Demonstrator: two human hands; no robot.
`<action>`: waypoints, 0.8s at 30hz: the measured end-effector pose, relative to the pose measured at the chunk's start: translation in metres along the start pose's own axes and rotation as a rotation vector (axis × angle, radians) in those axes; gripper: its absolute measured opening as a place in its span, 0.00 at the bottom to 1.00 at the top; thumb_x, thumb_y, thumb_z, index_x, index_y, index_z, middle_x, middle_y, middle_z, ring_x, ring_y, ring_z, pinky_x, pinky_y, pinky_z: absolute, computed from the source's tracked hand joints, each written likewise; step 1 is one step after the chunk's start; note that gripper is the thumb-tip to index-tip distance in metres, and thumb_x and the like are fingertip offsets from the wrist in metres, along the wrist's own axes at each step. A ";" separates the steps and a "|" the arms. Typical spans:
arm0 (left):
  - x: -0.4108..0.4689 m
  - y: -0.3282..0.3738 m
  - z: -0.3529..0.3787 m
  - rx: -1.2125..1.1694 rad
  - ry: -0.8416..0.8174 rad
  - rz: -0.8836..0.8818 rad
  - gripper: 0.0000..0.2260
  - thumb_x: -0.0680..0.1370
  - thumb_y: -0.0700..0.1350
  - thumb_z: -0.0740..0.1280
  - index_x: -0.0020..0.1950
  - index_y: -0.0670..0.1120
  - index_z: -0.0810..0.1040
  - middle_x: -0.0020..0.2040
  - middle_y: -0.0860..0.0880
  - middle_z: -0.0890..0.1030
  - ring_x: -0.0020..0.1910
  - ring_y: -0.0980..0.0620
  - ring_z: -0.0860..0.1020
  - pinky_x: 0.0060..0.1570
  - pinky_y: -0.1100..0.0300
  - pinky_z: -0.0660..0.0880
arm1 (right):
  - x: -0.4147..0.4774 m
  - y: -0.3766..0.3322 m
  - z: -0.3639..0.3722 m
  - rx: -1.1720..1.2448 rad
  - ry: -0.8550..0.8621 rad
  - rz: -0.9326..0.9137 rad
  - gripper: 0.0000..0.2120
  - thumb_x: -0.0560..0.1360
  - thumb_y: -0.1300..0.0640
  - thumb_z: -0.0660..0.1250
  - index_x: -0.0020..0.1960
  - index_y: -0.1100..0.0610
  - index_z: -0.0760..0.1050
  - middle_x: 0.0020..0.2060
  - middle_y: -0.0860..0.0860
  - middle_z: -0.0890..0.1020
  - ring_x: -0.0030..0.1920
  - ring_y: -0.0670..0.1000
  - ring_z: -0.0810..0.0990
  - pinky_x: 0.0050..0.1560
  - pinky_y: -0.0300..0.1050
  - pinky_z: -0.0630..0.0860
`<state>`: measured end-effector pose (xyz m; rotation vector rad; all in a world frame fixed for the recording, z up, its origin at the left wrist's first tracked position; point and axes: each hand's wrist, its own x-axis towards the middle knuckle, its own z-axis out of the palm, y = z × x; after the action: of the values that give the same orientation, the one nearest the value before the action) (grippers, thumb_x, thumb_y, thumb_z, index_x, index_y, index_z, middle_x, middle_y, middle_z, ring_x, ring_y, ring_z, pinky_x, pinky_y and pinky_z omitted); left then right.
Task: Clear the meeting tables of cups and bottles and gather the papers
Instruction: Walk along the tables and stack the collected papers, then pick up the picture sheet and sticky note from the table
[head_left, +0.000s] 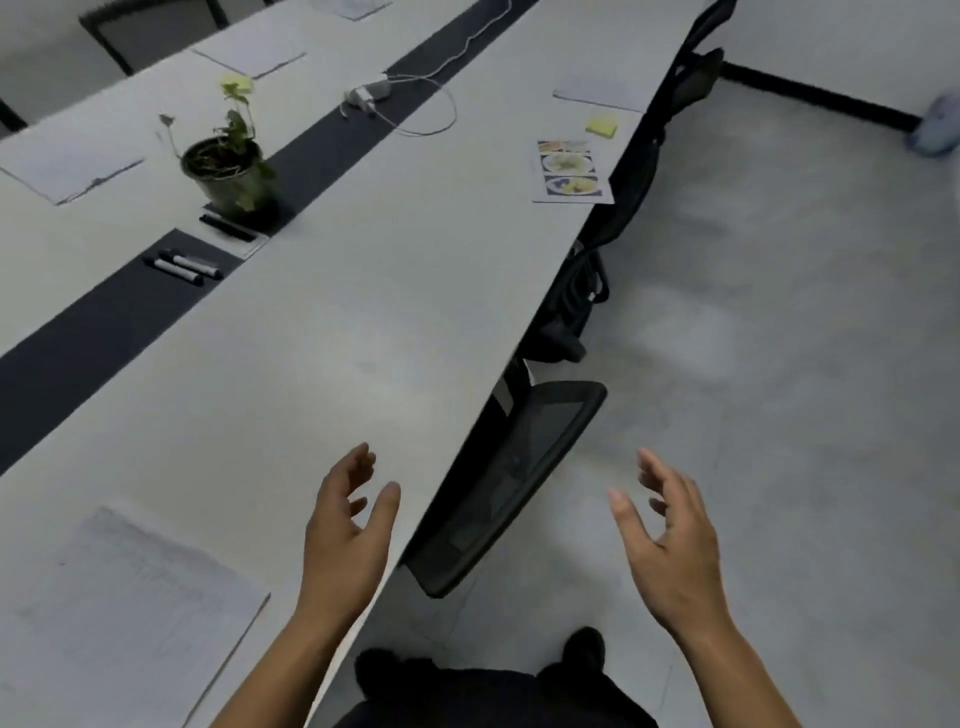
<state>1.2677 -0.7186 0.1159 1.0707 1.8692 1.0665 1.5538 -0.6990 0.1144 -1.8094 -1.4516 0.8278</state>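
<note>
No cups or bottles show on the bench (363, 322), but papers remain: a sheet (130, 587) near the left hand (345, 525), a printed page (569, 171) farther off; both hands, right hand (670, 540) too, hang spread and empty.

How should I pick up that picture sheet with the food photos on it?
The white printed sheet with food photos lies flat, its corner seemingly jutting over the grey table's right edge. Probably come from that aisle side and pinch the overhanging corner, thumb on top.
</note>
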 end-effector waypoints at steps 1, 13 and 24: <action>-0.003 0.010 0.022 0.025 -0.022 0.019 0.21 0.80 0.45 0.67 0.73 0.53 0.68 0.67 0.56 0.75 0.63 0.61 0.74 0.59 0.63 0.70 | 0.006 0.015 -0.018 0.006 0.005 0.014 0.25 0.77 0.45 0.66 0.73 0.45 0.68 0.62 0.41 0.73 0.64 0.42 0.74 0.64 0.43 0.70; -0.034 0.114 0.245 0.038 -0.196 0.073 0.22 0.79 0.47 0.69 0.72 0.56 0.70 0.65 0.63 0.75 0.65 0.64 0.74 0.64 0.58 0.73 | 0.097 0.132 -0.180 0.114 0.071 0.146 0.24 0.78 0.51 0.69 0.72 0.46 0.69 0.62 0.40 0.74 0.64 0.41 0.74 0.68 0.45 0.72; 0.122 0.173 0.410 0.019 -0.189 0.011 0.21 0.79 0.45 0.69 0.69 0.58 0.70 0.64 0.61 0.76 0.64 0.65 0.74 0.65 0.56 0.74 | 0.322 0.170 -0.218 0.091 -0.020 0.182 0.22 0.77 0.48 0.69 0.68 0.35 0.66 0.62 0.37 0.72 0.63 0.44 0.74 0.67 0.47 0.72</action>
<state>1.6282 -0.4310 0.0871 1.1528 1.7269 0.9218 1.8837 -0.4339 0.0798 -1.8884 -1.2540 0.9886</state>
